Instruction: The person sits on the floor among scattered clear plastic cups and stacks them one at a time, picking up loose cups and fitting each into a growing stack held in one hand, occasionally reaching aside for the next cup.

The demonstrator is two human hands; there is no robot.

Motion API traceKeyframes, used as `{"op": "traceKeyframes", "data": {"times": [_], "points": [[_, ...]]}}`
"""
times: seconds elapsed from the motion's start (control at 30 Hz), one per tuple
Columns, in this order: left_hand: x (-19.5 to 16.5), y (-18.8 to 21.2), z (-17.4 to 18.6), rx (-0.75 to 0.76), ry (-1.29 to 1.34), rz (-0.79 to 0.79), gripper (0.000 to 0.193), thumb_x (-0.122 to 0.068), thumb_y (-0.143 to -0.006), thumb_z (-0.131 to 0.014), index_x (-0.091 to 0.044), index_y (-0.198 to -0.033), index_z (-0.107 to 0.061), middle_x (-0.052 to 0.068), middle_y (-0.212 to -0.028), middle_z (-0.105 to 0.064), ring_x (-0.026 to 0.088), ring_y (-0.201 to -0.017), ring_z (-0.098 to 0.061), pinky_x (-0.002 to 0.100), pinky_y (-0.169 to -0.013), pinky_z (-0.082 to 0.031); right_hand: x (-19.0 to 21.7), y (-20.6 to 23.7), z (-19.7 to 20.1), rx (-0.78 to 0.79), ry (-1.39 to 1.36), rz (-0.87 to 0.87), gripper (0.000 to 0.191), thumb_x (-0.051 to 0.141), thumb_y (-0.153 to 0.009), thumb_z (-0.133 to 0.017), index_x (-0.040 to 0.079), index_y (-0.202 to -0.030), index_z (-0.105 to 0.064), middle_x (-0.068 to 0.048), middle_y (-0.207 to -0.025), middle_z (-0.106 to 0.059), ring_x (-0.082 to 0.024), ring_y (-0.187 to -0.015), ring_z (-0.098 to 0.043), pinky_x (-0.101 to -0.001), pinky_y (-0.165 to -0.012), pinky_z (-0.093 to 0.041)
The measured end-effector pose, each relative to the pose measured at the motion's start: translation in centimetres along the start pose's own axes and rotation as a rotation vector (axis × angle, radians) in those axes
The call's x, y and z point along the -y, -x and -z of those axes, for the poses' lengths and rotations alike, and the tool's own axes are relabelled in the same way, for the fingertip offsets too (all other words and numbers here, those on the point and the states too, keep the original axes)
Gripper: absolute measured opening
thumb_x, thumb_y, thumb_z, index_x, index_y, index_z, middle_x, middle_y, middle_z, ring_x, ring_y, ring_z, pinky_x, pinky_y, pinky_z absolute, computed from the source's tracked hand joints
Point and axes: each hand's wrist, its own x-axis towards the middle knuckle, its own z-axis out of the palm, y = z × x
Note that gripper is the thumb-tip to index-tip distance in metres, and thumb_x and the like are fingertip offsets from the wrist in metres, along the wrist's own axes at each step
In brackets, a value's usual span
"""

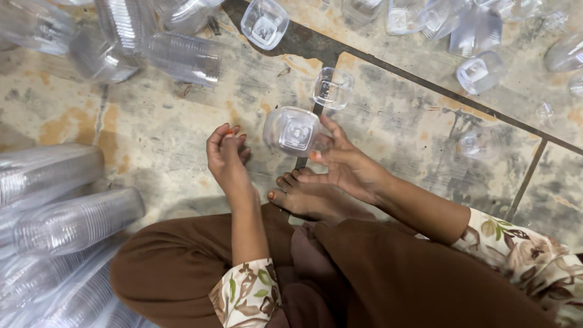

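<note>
— What do the hands have?
— The right hand (343,161) grips a clear square container (293,130), bottom toward the camera, fingers closed on its right edge. The left hand (226,155) is loosely curled, pinching nothing I can make out.
— And the container's position?
— Between the hands, just right of the left one. A second square tub (333,87) lies farther off on the floor (170,133).

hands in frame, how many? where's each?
2. Left hand hangs over the stained floor, fingers curled, touching no cup. Right hand grips a clear square plastic cup above a bare foot. No other hands show.
</note>
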Motion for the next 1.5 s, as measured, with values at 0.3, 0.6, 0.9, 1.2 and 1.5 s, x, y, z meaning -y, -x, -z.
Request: {"op": "traceKeyframes", "data": {"times": [0.3, 0.6, 0.9, 1.2, 1.5], "points": [[3.4, -0.5, -0.9, -0.219, 0.360, 0.142, 0.023, -0.030, -0.107, -0.047, -0.008, -0.110, -0.052, 0.003, -0.086, -0.054, 0.013, -0.071, -0.051, 0.029, -0.060, -0.042, 3.9, -9.3, -10.0, 0.108, 0.416, -0.036, 0.117, 0.043, -0.079, -0.079, 0.020, -0.159, 0.003, -0.026, -0.160, -0.031, -0.040, -0.143, -0.047, -0.0615, -0.104, -0.055], [2.7, 1.1, -1.7, -0.218, 0.423, 0.188, 0.034, -0.035, -0.110, -0.050, -0.006, -0.128, -0.045, 0.005, -0.093, -0.051, 0.015, -0.077, -0.048, 0.031, -0.065, -0.043, -0.4, -14.1, -24.1, 0.607, 0.844, -0.133, 0.146, 0.074, -0.068, -0.075, 0.008, -0.157, 0.022, -0.026, -0.167, 0.003, -0.047, -0.152, -0.021, -0.0644, -0.102, -0.049], [4.5, 0.0, -2.1, -0.120, 0.442, 0.208, 0.037, -0.030, -0.107, -0.061, -0.009, -0.134, -0.048, 0.005, -0.087, -0.052, 0.015, -0.068, -0.047, 0.029, -0.057, -0.042, -2.0, -11.7, -15.8, 0.543, 0.684, 0.132, 0.104, 0.041, -0.091, -0.076, 0.013, -0.165, -0.010, -0.021, -0.160, -0.044, -0.036, -0.146, -0.050, -0.0505, -0.120, -0.043], [3.6, -0.1, -2.5, 0.062, 0.137, 0.253, 0.019, -0.020, -0.101, -0.056, -0.008, -0.116, -0.058, 0.006, -0.084, -0.061, 0.012, -0.059, -0.056, 0.027, -0.048, -0.043, 4.1, -5.2, -0.1, -0.198, 1.040, 0.849, 0.036, 0.007, -0.106, -0.072, 0.016, -0.138, -0.058, -0.006, -0.137, -0.063, -0.020, -0.129, -0.062, -0.0370, -0.107, -0.056], [4.2, -0.4, -0.6, 0.135, 0.107, 0.194, 0.025, -0.022, -0.104, -0.056, -0.005, -0.123, -0.057, 0.007, -0.093, -0.064, 0.014, -0.069, -0.063, 0.027, -0.060, -0.052, 4.9, -5.3, 6.2, -0.488, 1.711, 0.639, 0.084, 0.028, -0.075, -0.092, 0.013, -0.147, -0.051, -0.016, -0.138, -0.057, -0.037, -0.130, -0.052, -0.0564, -0.106, -0.040]]}}
